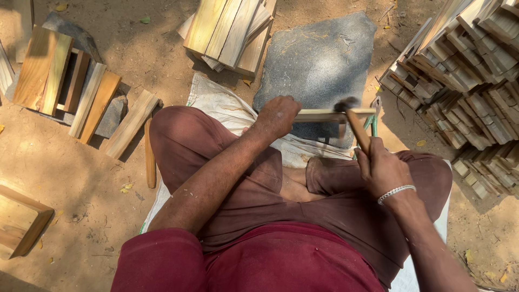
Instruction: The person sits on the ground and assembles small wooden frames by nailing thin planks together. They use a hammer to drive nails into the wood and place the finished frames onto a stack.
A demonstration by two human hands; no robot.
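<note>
You've got your left hand [277,116] wrapped around the near end of that pale wooden strip [335,114], holding it flat and level over the grey stone slab [319,59], and your right hand [385,168] is closed round the wooden handle of the hammer [354,121], with the dark head sitting right on the top of the strip, roughly midway along it. For this bit I'd say keep the strip pinned hard so it can't bounce or twist when the head lands, and let the slab take the blow rather than your wrist. Looks like there's a short upright piece under the strip near the far end, though it's in shadow and I can't tell exactly how it joins, so go with short square taps rather than big swings, or you could split the thin wood or knock it crooked. Your left fingers are just beside where the head is coming down, so I'd slide that grip back a touch if the piece stays steady. You're choked fairly low on the handle, which should give decent control. The strip itself runs left to right, out in front of your crossed legs, between your two hands, with the white sack [216,105] under you and the stacked wooden pieces [465,70] off to your right.
</note>
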